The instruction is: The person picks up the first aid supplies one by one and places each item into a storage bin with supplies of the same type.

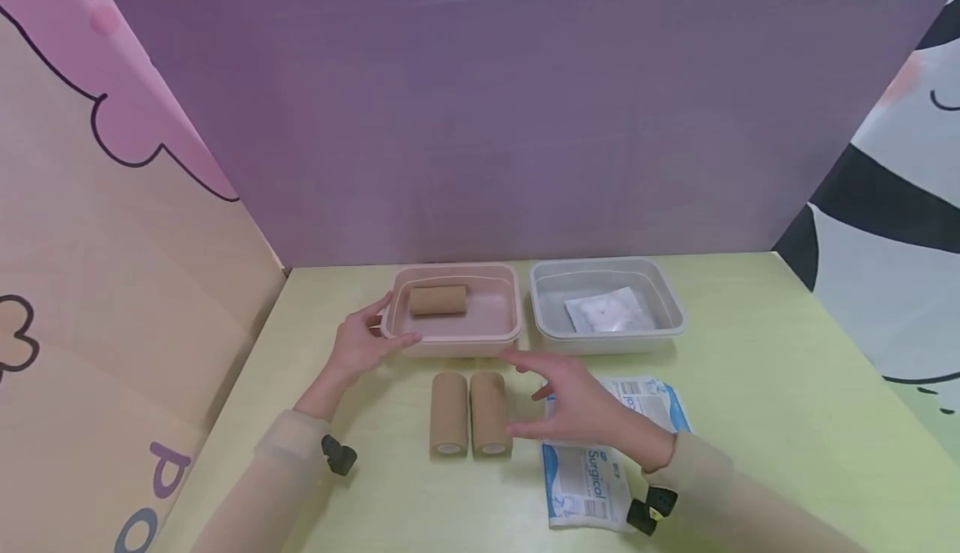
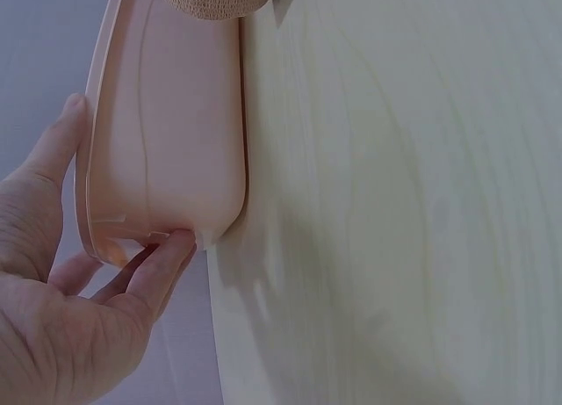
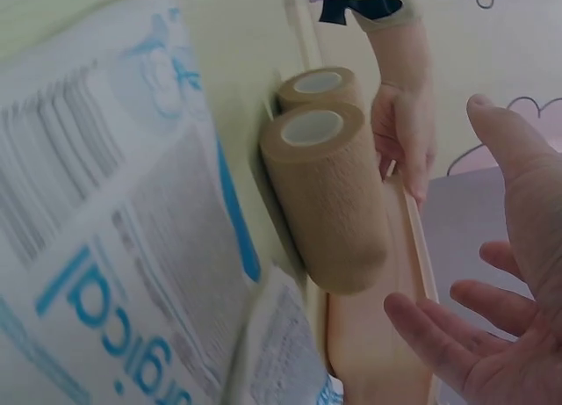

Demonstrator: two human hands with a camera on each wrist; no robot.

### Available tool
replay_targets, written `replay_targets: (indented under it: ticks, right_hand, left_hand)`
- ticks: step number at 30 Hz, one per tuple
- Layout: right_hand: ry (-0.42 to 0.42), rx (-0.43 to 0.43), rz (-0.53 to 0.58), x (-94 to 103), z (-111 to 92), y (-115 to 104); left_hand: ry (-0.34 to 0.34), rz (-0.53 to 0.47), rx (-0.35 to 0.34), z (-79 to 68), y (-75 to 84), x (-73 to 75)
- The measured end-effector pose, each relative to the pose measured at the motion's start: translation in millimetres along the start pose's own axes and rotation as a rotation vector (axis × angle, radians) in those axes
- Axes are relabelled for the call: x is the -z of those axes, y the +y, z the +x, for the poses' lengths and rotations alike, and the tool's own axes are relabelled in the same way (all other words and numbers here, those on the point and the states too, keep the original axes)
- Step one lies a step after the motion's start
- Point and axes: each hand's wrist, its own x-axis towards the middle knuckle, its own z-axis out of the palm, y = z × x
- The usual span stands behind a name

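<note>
A pink plastic tray stands at the back of the table with one tan bandage roll lying in it. My left hand grips the tray's left end, thumb at the rim and fingers against the outer wall. Two more tan bandage rolls lie side by side in front of the tray; their crinkled wrap and white cores show in the right wrist view. Just right of these rolls, my right hand hovers with fingers spread and nothing held, its fingertips near the tray's front right corner.
A white tray to the right contains a white packet. Two blue-and-white packages, one marked Surgical, lie beneath my right hand and forearm. A purple panel rises behind the table, with printed panels at both sides.
</note>
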Motion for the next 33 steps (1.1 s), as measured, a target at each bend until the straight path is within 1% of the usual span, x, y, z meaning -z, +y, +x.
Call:
replay_targets:
  ticks: [3, 8, 11, 16, 21, 28, 33]
  right_hand:
    - [-0.007, 0.008, -0.028, -5.9, 1.1, -0.1]
    - [-0.012, 0.007, -0.099, -10.0, 1.3, -0.7]
    - [-0.015, 0.008, -0.160, -11.4, 1.5, -1.4]
    - [-0.030, -0.010, -0.237, -14.5, 1.8, -2.3]
    - [-0.063, -0.035, -0.257, -19.7, 2.7, -2.3]
    - [-0.081, -0.020, -0.269, -25.5, 4.2, -2.5]
    - [-0.103, -0.043, -0.268, -30.0, 4.0, -0.9]
  left_hand:
    - [-0.001, -0.002, -0.003, -0.5, -0.8, 0.7]
    - [-0.002, -0.023, 0.007, -0.7, 0.7, -0.1]
    - [0.004, -0.031, 0.015, -0.8, 1.0, -0.4]
    - [0.009, -0.038, 0.010, 0.4, 0.2, -0.4]
    - [0.010, -0.039, 0.012, 1.1, -0.3, -0.8]
    - [0.012, -0.052, 0.023, 1.1, -1.6, -1.5]
    - [0.013, -0.047, 0.016, 0.8, -1.6, -0.9]
